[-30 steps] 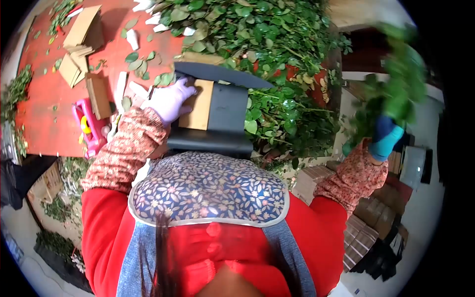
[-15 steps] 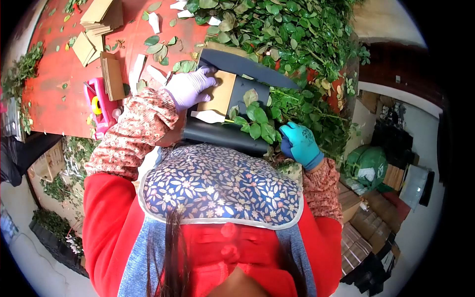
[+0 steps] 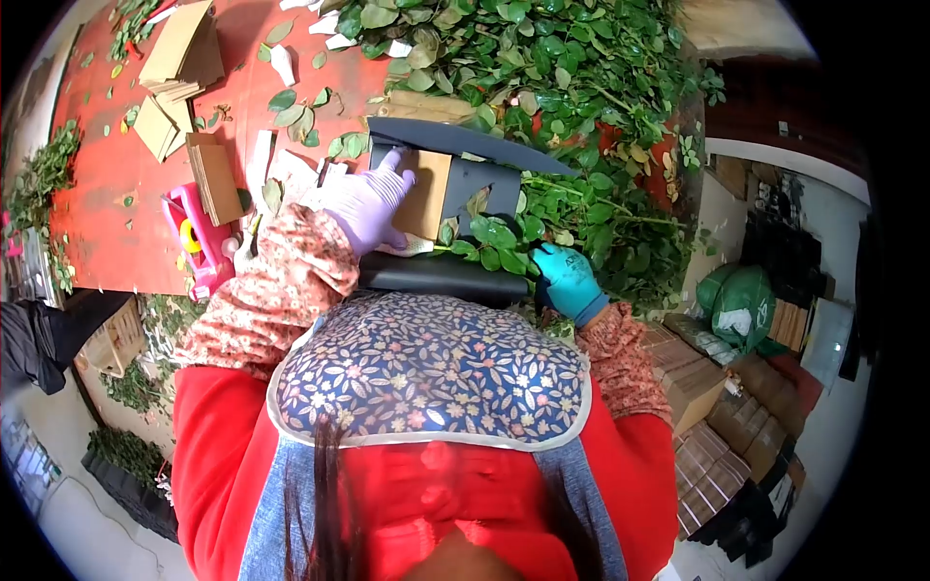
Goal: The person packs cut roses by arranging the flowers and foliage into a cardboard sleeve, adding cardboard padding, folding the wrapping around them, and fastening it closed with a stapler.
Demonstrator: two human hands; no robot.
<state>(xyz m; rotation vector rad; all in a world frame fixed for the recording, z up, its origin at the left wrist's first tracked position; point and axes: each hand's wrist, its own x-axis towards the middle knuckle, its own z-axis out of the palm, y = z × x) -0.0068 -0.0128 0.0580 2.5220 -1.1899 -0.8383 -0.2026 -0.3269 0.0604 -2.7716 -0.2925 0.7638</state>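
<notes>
In the head view, my left hand [image 3: 373, 208], in a lilac glove, lies over the left edge of a brown cardboard piece [image 3: 423, 198] on a black sheet [image 3: 475, 194]. Its fingers are spread, and the thumb is close to a white-sleeved flower head [image 3: 417, 245]. From that head a leafy stem, apparently a rose [image 3: 494, 242], runs right across the black sheet. My right hand [image 3: 570, 281], in a teal glove, is closed around the stem's lower end. A rolled black edge [image 3: 446, 279] lies below, against the apron.
Cut leafy stems [image 3: 542, 58] are heaped at the back right. On the red tabletop [image 3: 107, 208] are cardboard stacks [image 3: 215, 179], a pink tape dispenser [image 3: 194, 242], white sleeves [image 3: 281, 65] and loose leaves. Cardboard boxes [image 3: 688, 373] and a green sack [image 3: 741, 310] stand at the right.
My left hand has spread its fingers across the cardboard's left part, its thumb lower by the white sleeve. The flower and my right hand have shifted slightly in the picture, as the camera view also moved.
</notes>
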